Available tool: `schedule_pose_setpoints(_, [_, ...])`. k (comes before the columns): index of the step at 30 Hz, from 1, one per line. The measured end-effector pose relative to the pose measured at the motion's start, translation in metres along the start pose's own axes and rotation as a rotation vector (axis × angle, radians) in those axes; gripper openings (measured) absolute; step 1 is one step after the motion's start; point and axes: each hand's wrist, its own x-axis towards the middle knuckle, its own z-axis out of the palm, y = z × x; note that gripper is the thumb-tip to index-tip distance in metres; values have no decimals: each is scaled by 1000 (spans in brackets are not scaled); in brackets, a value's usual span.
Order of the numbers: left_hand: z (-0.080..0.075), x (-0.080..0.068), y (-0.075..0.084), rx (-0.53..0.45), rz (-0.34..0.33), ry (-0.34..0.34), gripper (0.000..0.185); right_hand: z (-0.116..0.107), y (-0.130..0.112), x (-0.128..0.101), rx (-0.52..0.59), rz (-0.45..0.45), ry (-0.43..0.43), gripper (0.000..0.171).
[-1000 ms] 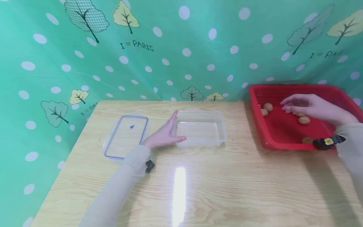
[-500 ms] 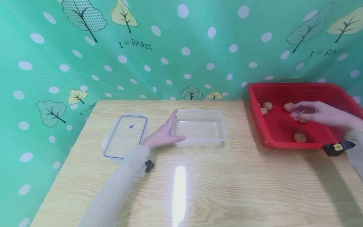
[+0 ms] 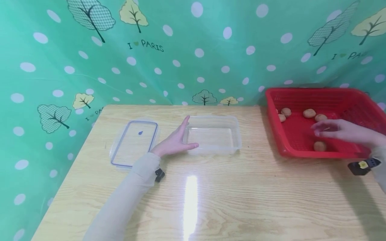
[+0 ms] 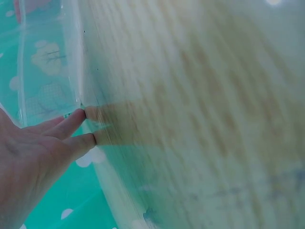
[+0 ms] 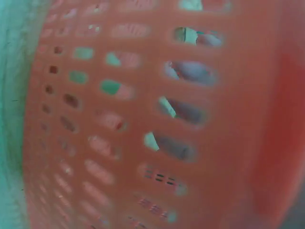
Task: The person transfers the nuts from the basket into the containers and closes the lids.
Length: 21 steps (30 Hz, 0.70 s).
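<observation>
My left hand (image 3: 175,139) is spread at the left end of a clear plastic food container (image 3: 212,134), which stands lidless on the table. In the left wrist view, the fingertips of this hand (image 4: 52,148) come down beside the translucent container wall (image 4: 50,102). My right hand (image 3: 343,130) hovers inside a red plastic basket (image 3: 280,140), its fingers loosely bent and no object visible between them. Walnuts lie around it: one walnut (image 3: 319,146) nearer me, others (image 3: 309,113) behind and left. The right wrist view shows mainly the slotted basket wall (image 5: 228,143).
A clear lid with a blue seal (image 3: 134,144) lies left of the container. Behind the wooden table (image 3: 241,197) hangs a green patterned cloth (image 3: 181,43). The basket's raised rim borders the right hand's area.
The right hand has shifted right and slightly toward me inside the basket, uncovering walnuts behind it. The near walnut has moved a little left. My left hand and the container stay put.
</observation>
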Motion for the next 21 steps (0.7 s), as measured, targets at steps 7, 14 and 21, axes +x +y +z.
schedule_pose_setpoints(7, [0,0,1,-4,10,2,115,10,16,-4,89,64,-91,68])
schedule_pose_setpoints(14, [-1,-1,2,-14,14,0,114,18,29,-1,63,73,-142,55])
schedule_pose_setpoints(21, [0,-1,0,-14,3,-4,114,21,29,2,53,52,-175,55])
